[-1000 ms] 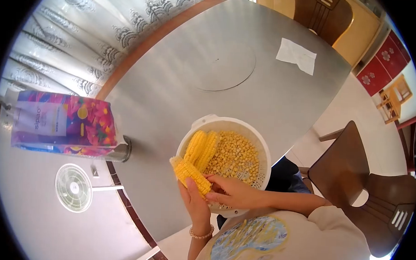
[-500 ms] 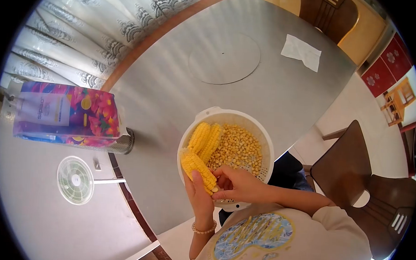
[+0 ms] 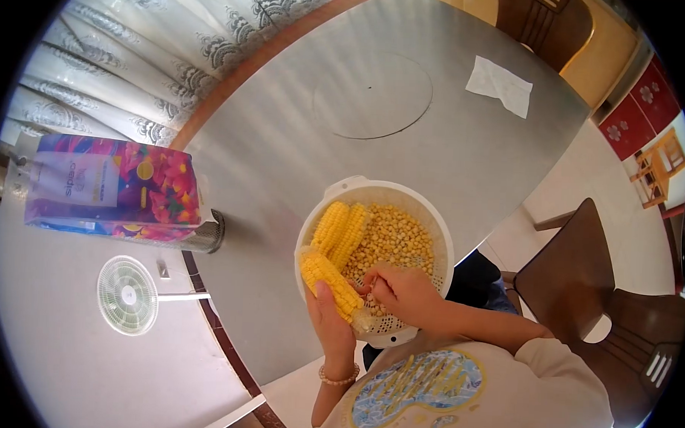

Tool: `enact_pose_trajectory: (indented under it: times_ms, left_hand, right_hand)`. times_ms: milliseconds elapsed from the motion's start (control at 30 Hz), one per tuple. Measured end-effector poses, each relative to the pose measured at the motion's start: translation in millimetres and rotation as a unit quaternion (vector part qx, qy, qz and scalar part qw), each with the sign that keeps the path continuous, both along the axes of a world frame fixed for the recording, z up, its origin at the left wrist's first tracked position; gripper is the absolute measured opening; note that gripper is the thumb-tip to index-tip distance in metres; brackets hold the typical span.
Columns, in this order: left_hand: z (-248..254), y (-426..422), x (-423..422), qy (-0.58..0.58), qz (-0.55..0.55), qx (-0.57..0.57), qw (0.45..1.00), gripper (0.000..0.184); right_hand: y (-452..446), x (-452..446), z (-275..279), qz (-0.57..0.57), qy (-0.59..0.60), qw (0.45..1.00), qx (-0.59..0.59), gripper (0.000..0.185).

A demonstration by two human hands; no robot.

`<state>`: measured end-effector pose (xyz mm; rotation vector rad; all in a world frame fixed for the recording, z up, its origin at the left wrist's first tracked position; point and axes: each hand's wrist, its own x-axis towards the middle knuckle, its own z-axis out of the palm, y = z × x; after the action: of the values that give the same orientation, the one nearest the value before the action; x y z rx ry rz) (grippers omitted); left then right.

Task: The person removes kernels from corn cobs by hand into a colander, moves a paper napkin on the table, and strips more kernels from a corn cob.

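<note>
My left hand [image 3: 333, 323] is closed around the lower side of a yellow corn cob [image 3: 329, 280], tilted over the near left part of a white colander [image 3: 448, 244]. The cob's near end is pale and bare of kernels. Just right of it, my right hand [image 3: 406, 292] is curled, fingertips close to the cob's side; whether a kernel is in them is hidden. Two more cobs, one on the left [image 3: 329, 227] and one beside it [image 3: 350, 237], lean inside the colander. Loose corn kernels [image 3: 395, 232] cover much of its floor, and holes show near my right hand.
The colander is at the near edge of a grey table [image 3: 277, 151]. A white tissue [image 3: 499, 85] lies at the far right. On the left stand a colourful plastic package [image 3: 117, 183] and a mesh holder [image 3: 210, 233]. Brown chairs [image 3: 567, 271] are to the right.
My right hand has moved up and right, away from the cob's near end, and its fingers have curled more. The left hand still holds the cob, whose pale end now shows.
</note>
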<state>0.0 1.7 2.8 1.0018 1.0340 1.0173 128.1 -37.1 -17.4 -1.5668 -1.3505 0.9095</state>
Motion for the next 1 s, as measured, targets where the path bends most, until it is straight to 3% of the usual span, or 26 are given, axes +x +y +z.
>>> enact_pose_trajectory:
  times_ms: [33, 67, 133, 267, 333, 400, 533, 667, 867, 933, 1000]
  left_hand:
    - [-2, 1, 0, 0.000, 0.001, -0.001, 1.000, 0.035]
    - [-4, 3, 0, 0.007, 0.021, 0.011, 1.000, 0.036]
    - [-3, 3, 0, 0.013, 0.041, 0.022, 0.999, 0.036]
    - [-2, 3, 1, 0.021, 0.054, 0.022, 0.998, 0.037]
    - [-6, 4, -3, 0.015, 0.058, 0.024, 0.998, 0.037]
    - [-9, 6, -10, -0.107, 0.037, -0.070, 0.991, 0.038]
    - [-7, 6, -9, -0.109, 0.025, -0.070, 0.991, 0.039]
    - [-5, 5, -4, -0.060, 0.047, -0.046, 0.996, 0.036]
    - [-2, 4, 1, -0.023, 0.069, -0.016, 0.997, 0.035]
    - [-4, 4, 0, -0.005, 0.075, -0.010, 0.997, 0.033]
    - [-9, 3, -2, 0.109, 0.064, 0.060, 0.990, 0.030]
  right_hand:
    - [1, 0, 2, -0.038, 0.075, 0.996, 0.025, 0.019]
    - [1, 0, 6, -0.037, 0.075, 0.996, 0.024, 0.019]
    - [1, 3, 22, 0.030, 0.134, 0.990, 0.001, 0.024]
    - [2, 6, 28, 0.087, 0.093, 0.991, -0.030, 0.023]
    - [3, 5, 18, 0.106, 0.192, 0.975, -0.025, 0.021]
    - [6, 3, -4, 0.094, 0.195, 0.976, -0.014, 0.022]
    - [5, 3, 1, 0.068, 0.214, 0.974, -0.010, 0.027]
    - [1, -3, 7, 0.060, 0.165, 0.984, 0.018, 0.030]
    - [2, 2, 21, 0.108, 0.116, 0.986, -0.058, 0.049]
    - [-1, 0, 18, 0.105, 0.045, 0.993, 0.013, 0.051]
    - [-1, -3, 15, 0.099, 0.040, 0.994, 0.027, 0.048]
